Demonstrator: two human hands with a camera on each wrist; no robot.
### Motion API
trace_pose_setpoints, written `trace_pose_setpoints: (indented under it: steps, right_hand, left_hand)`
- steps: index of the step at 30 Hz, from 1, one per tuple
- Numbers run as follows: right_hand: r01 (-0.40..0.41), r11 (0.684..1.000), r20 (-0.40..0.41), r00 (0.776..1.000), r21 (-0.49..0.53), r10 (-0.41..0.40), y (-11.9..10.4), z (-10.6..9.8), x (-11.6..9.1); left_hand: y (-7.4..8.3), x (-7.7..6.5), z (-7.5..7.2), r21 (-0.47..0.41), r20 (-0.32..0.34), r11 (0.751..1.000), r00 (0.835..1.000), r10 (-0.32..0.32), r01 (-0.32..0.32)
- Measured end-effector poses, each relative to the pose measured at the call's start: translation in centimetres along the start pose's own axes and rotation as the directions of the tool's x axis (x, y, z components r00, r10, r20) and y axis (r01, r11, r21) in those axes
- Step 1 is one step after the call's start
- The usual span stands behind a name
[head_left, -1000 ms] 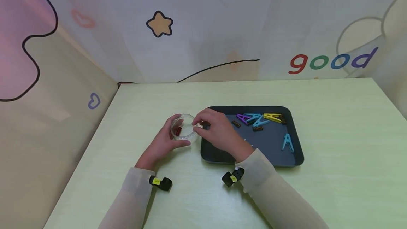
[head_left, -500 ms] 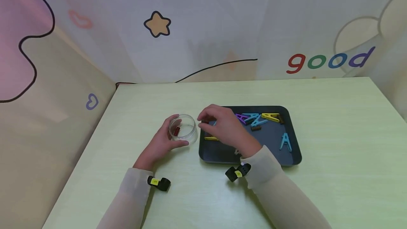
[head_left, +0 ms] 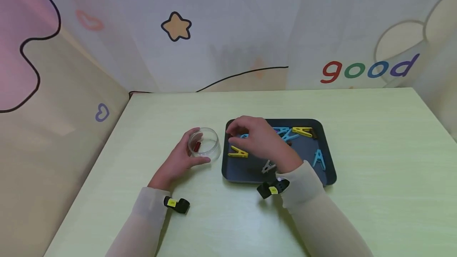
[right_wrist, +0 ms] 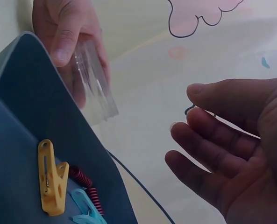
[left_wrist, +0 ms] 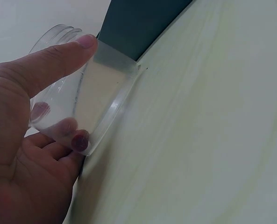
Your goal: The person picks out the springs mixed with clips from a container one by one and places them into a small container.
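Observation:
My left hand (head_left: 178,163) grips a clear plastic jar (head_left: 210,148) from its left side, thumb in front and fingers behind. Inside the jar lies a small red coil spring (head_left: 197,146). In the left wrist view the jar (left_wrist: 108,93) is tilted. My right hand (head_left: 262,138) hovers over the left part of the dark tray (head_left: 246,171), fingers loosely bent, with nothing seen between thumb and fingertips. Below it in the tray are a yellow clip (head_left: 238,152) and a white clip (head_left: 268,166). The right wrist view shows two red springs (right_wrist: 80,177) beside a light blue clip (right_wrist: 87,205).
Farther right in the tray are more blue clips (head_left: 290,135), another yellow clip (head_left: 302,131), a dark spring (head_left: 314,133) and a lone blue clip (head_left: 319,159). The tray stands on a pale green table (head_left: 375,162), backed by a printed cloth (head_left: 228,31).
My right hand has moved right from the jar's rim to over the tray, uncovering the left yellow clip and the white clip. My left hand still holds the jar in nearly the same place.

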State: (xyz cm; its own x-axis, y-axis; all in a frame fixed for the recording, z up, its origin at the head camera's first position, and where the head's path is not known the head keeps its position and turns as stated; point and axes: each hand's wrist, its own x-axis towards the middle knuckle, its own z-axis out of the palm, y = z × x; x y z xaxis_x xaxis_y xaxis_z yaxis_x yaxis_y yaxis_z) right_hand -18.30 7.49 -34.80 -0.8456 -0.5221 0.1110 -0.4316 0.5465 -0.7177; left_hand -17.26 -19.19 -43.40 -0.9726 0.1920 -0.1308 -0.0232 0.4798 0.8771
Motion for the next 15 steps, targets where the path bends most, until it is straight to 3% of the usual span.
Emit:
trace_pose_setpoints:
  steps: [8, 15]
  right_hand:
    - [0.035, 0.999, -0.044, 0.998, 0.012, -0.034, -0.5, -0.9, -0.4]
    - [0.009, 1.000, -0.039, 0.999, 0.030, -0.008, -0.3, -1.9, -0.8]
  left_hand:
    - [0.0, 0.0, 0.0, 0.006, 0.001, 1.000, 1.000, -0.002, 0.002]
    - [0.2, -0.1, 0.0, 0.006, 0.004, 1.000, 1.000, 0.010, -0.010]
